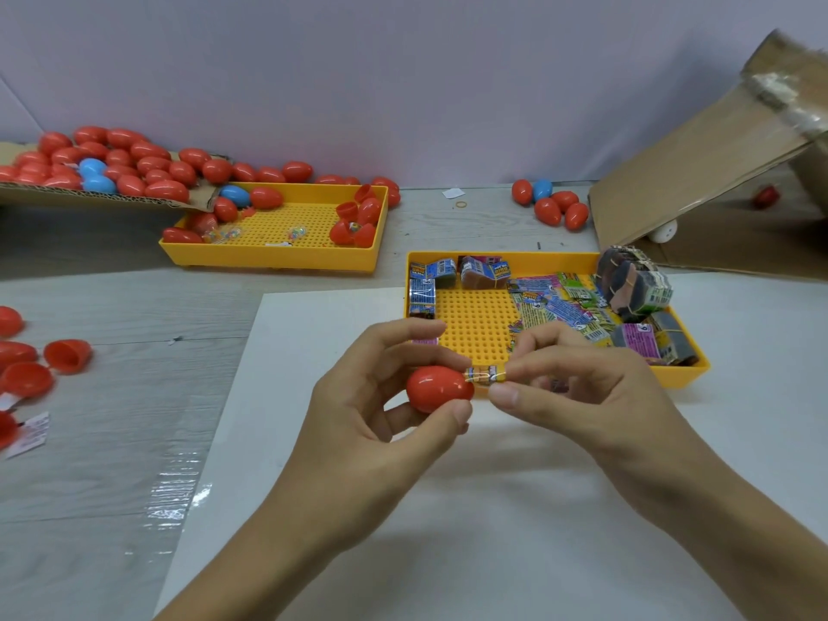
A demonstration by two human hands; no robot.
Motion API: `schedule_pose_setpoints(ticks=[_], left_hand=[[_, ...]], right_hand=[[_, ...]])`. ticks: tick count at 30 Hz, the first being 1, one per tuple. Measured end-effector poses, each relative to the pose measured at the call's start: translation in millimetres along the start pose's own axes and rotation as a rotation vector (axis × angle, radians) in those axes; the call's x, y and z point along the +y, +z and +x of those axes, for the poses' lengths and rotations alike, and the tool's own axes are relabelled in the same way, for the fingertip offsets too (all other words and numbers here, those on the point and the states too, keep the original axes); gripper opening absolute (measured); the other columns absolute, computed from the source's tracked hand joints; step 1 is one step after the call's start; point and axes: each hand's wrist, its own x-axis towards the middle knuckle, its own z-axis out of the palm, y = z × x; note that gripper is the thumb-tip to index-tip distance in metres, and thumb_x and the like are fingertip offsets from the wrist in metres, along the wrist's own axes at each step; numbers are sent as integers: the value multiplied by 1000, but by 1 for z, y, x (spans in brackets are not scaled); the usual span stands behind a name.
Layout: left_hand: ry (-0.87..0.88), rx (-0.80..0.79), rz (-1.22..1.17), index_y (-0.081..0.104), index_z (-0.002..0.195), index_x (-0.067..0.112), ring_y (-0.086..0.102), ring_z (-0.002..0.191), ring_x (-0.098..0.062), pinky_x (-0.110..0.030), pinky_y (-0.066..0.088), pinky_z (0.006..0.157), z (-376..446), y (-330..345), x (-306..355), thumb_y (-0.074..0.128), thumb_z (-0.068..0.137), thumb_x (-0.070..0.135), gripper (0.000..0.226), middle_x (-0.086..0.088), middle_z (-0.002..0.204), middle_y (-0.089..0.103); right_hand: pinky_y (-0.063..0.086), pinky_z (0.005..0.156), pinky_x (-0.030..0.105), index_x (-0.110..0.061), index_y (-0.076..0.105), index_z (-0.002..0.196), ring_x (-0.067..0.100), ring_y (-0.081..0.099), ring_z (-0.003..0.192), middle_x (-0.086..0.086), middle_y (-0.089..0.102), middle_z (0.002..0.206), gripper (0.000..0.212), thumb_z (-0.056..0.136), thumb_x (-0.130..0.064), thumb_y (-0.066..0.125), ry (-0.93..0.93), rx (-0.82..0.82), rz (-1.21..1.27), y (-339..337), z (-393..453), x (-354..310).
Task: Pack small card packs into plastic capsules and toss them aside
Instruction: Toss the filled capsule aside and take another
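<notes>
My left hand (372, 396) grips a red capsule half (437, 389) between thumb and fingers, its open end facing right. My right hand (578, 387) pinches a small rolled card pack (486, 376) bound with a rubber band, its left end at the capsule's mouth. Both hands hover over a white sheet (448, 531), just in front of the yellow tray (475, 324) that holds several loose and bundled card packs (578, 302).
A second yellow tray (278, 257) at the back left holds red and blue capsules. A cardboard flap (89, 195) heaped with red capsules lies far left. Open red halves (67, 356) sit at the left edge. A cardboard box (717, 172) stands at the right; a few capsules (551, 203) lie near it.
</notes>
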Motion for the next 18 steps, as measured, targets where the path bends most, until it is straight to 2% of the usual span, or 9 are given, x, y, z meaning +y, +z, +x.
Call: schedule_pose_setpoints(ticks=[2,5,12,18], left_hand=[[0,11,29,70,104,18,71,97,-22,-29,60,79,0,-1,0,78,74,8,32,-4,101,73],[-17,10,41,73,98,19,72,97,-22,-23,58,80,0,-1,-2,80,73,12,27,-3,99,74],[-3,12,23,74,110,17,71,99,-22,-23,57,79,-1,1,-4,77,75,10,36,-4,102,72],[17,3,40,72,118,20,69,103,-23,-23,57,81,-1,2,-5,76,76,11,42,-2,105,71]], right_hand=[[41,59,14,-18,78,70,8,49,68,-6,57,89,18,59,-22,92,19,-18,3,-1,0,2],[38,51,15,-14,78,72,5,49,63,-6,56,88,18,64,-29,83,65,-53,83,-1,0,3],[36,50,15,-12,78,75,3,47,58,-10,56,86,16,69,-27,75,104,-68,129,3,-1,5],[37,49,15,-13,79,76,3,48,61,-11,55,84,20,67,-32,77,105,-71,109,6,-2,6]])
